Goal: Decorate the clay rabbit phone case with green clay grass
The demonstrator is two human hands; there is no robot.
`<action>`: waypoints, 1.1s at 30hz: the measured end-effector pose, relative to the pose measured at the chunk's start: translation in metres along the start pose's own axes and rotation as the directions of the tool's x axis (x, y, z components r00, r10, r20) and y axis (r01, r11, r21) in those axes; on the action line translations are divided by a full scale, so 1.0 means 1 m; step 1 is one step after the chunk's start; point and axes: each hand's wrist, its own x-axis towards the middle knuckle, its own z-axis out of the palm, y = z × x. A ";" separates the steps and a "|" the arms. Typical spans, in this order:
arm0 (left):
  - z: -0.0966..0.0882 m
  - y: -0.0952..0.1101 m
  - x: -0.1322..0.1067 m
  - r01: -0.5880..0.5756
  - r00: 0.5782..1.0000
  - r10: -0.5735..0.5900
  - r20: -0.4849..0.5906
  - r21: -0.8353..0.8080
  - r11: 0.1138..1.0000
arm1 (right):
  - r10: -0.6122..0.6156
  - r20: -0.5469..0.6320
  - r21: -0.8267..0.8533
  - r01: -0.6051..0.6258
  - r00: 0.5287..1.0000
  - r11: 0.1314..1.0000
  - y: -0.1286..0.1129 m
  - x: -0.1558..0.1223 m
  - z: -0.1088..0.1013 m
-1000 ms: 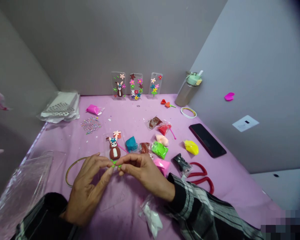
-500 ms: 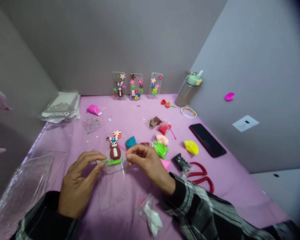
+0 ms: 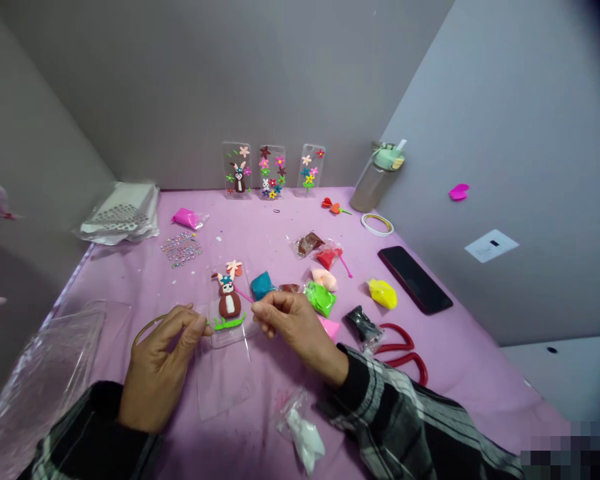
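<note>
A clear phone case [image 3: 230, 341] lies on the table between my hands, bearing a brown clay rabbit [image 3: 229, 305] with a blue bow and a pale clay flower [image 3: 234, 267] above it. Under the rabbit runs a strip of green clay [image 3: 230, 323]. My left hand [image 3: 167, 360] is closed in a pinch at the case's left edge; a speck of green clay shows at its fingertips. In the closed fingers of my right hand [image 3: 295, 327] is a thin pink stick tool [image 3: 243, 294], its tip near the rabbit's right side.
Packets of coloured clay, such as green [image 3: 321, 300], blue [image 3: 263, 285] and yellow [image 3: 383, 293], lie to the right. Beyond them are red-handled scissors [image 3: 403, 337], a phone [image 3: 415, 280] and a bottle [image 3: 377, 177]. Decorated cases [image 3: 273, 173] lean on the back wall.
My left hand has drawn slightly back from the green strip, showing a tan hoop behind it. My right hand has barely moved, still with the pink stick tool.
</note>
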 end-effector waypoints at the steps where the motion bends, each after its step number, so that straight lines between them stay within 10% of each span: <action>1: 0.000 0.001 0.000 -0.012 1.000 0.012 -0.004 0.005 1.000 | 0.008 0.013 0.003 -0.008 1.000 1.000 0.000 0.001 0.000; 26: 0.009 -0.008 0.001 -0.089 0.994 0.092 0.060 -0.057 0.994 | -0.057 0.037 -0.200 0.063 0.998 0.978 0.007 0.009 0.004; 33: 0.008 -0.008 0.000 -0.083 0.995 0.088 0.055 -0.078 0.993 | -0.219 0.088 -0.545 0.231 0.972 0.806 0.007 0.008 0.005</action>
